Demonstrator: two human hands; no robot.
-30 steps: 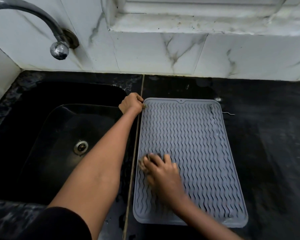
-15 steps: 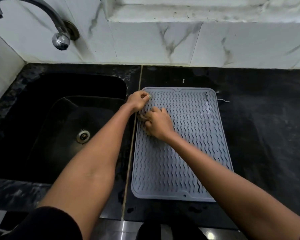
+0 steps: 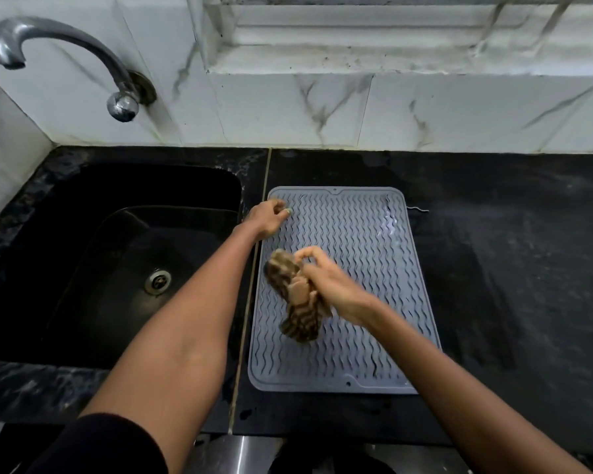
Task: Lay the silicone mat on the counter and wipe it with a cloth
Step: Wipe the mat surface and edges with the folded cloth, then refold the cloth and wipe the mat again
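A grey silicone mat [image 3: 363, 268] with wavy ridges lies flat on the black counter [image 3: 510, 268], just right of the sink. My left hand [image 3: 266, 217] presses on the mat's far left corner, fingers curled. My right hand [image 3: 332, 285] is over the middle left of the mat, gripping a brown striped cloth [image 3: 297, 299]. The cloth hangs bunched from that hand, turned up so its patterned side shows, and looks blurred.
A black sink [image 3: 117, 261] with a metal drain [image 3: 157, 281] lies to the left. A curved metal tap [image 3: 65, 59] comes out of the white marble wall above it. A window ledge [image 3: 391, 59] runs along the back.
My right hand pulled back from the mat's far left corner toward its middle and turned over, so the cloth now shows. My left hand stayed on the corner. The view shifted back.
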